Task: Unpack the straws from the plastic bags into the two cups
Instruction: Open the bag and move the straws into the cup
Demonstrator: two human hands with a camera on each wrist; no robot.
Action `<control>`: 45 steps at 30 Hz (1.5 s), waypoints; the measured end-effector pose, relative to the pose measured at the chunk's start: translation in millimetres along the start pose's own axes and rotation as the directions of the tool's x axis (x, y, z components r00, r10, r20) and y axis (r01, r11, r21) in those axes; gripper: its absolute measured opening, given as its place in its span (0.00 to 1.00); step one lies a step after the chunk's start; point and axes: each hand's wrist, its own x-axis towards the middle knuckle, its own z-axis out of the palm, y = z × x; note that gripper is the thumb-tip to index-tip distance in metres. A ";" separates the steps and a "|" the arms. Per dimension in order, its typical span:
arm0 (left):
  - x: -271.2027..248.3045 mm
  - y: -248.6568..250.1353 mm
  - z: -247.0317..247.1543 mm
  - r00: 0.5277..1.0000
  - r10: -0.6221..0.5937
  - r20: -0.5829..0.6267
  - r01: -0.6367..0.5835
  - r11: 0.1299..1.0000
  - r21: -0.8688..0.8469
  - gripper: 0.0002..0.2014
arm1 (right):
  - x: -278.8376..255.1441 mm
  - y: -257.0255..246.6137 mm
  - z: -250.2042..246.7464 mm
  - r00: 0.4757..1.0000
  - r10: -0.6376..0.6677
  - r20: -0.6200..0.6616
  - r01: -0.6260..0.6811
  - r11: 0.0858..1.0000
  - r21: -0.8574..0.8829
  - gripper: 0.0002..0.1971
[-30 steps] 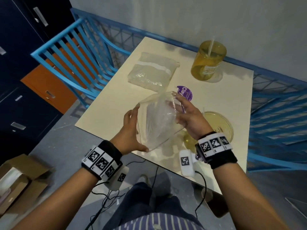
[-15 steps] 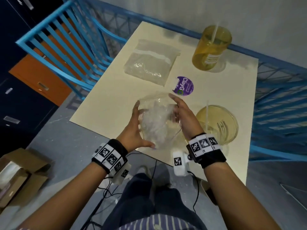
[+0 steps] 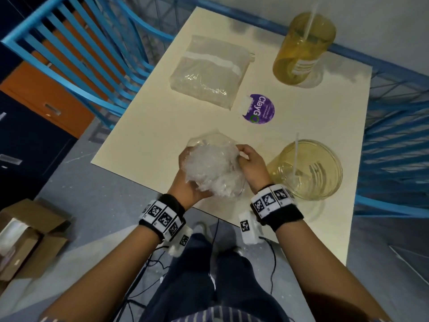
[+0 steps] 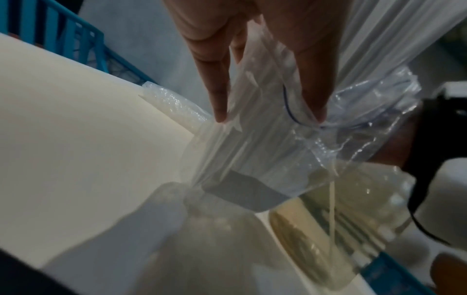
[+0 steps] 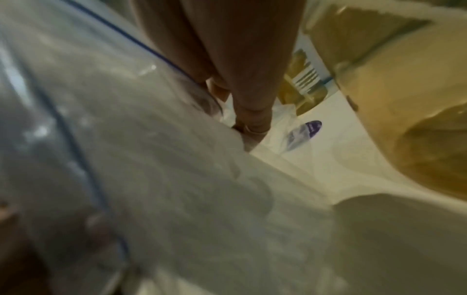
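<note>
A clear plastic bag full of pale straws stands upright over the table's near edge, mouth towards me. My left hand grips its left side, fingers pressed on the plastic. My right hand holds the right side of the mouth, fingers curled on the film. A yellow cup with one straw stands just right of my right hand. A second yellow cup, also holding one straw, stands at the far right. Another sealed bag of straws lies flat at the back.
A round purple sticker lies on the cream table between the bags. Blue metal railings flank the table left and right. An open cardboard box sits on the floor at left. Cables hang from my wrists.
The bag has turned upright and come lower towards the table's near edge, its mouth now facing me. Both hands have closed in tighter around it.
</note>
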 end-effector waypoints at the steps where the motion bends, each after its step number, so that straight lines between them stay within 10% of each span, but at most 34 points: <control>1: 1.8 3.6 -0.9 0.999 0.026 -0.043 -0.030 0.995 -0.092 0.40 | -0.4 -3.4 -2.3 0.999 -0.028 -0.029 0.029 0.998 0.058 0.18; 4: 6.2 -1.1 -3.2 0.996 0.076 -0.035 -0.083 0.964 -0.253 0.57 | 2.7 0.6 -3.5 0.997 -0.071 -0.043 0.072 0.997 0.025 0.13; 8: 5.7 -3.1 0.0 0.996 0.085 -0.033 -0.090 0.971 -0.220 0.54 | -0.9 7.4 -0.6 0.978 -0.193 -0.083 0.172 0.962 -0.212 0.14; 12: 5.6 7.4 -4.8 0.952 0.272 -0.143 -0.263 0.962 0.077 0.56 | -28.9 -17.2 -21.3 0.817 -0.523 -0.242 0.485 0.851 -0.202 0.25; 18: 7.8 12.2 7.2 0.916 0.376 -0.139 -0.365 0.926 0.098 0.62 | -55.4 1.7 -4.9 0.884 -0.461 0.076 0.456 0.887 0.077 0.41; 33: 13.2 17.9 3.0 0.906 0.379 -0.190 -0.370 0.926 0.082 0.60 | -29.2 -21.4 -6.1 0.949 -0.231 -0.216 0.251 0.965 0.071 0.10; 38: 11.2 29.1 -0.2 0.903 0.402 -0.155 -0.395 0.916 0.071 0.60 | -61.2 -74.5 -39.8 0.903 -0.247 -0.351 0.333 0.920 0.209 0.12; 45: 3.1 40.0 12.4 0.910 0.400 -0.108 -0.401 0.916 0.016 0.60 | -98.1 -114.2 -129.1 0.704 -0.314 -0.637 0.604 0.737 0.303 0.06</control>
